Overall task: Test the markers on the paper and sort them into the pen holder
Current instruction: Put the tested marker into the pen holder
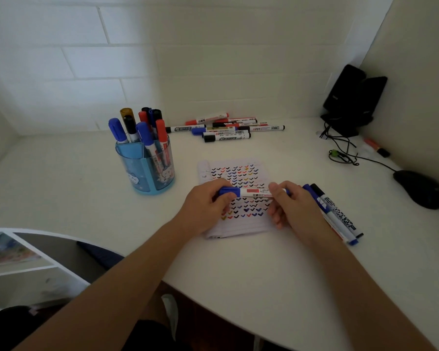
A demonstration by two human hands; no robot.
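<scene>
Blue-capped marker (254,192): held level just above the paper (238,173), with the cap end to the person's left and the white labelled barrel showing in the middle.
Left hand (205,209): its fingers are curled round the blue cap. This grip suits pulling the cap off or pushing it home, and which of the two it is cannot be told.
Right hand (294,209): it pinches the far end of the barrel between thumb and fingers, which would steady the marker against the left hand's pull.
Paper: lies flat on the white surface (238,262) directly under the marker. It is covered in rows of small tick marks in black, blue, red and some yellow, so a test stroke needs only a short drop.
Pen holder (147,171): blue, standing upright to the left of the paper and within easy reach. Blue, red, black and one gold-capped marker stand in it, caps up.
Back pile (226,127): loose markers lie on their sides near the wall behind the paper, likely waiting to be tested.
Cluster of markers (340,216): a few lie side by side just beside the right hand, well apart from the holder. They may have been set aside by result, though that is a guess.
Elsewhere on the surface: a black mouse (420,190) and black speakers (352,100) sit towards the far right, clear of the work.
</scene>
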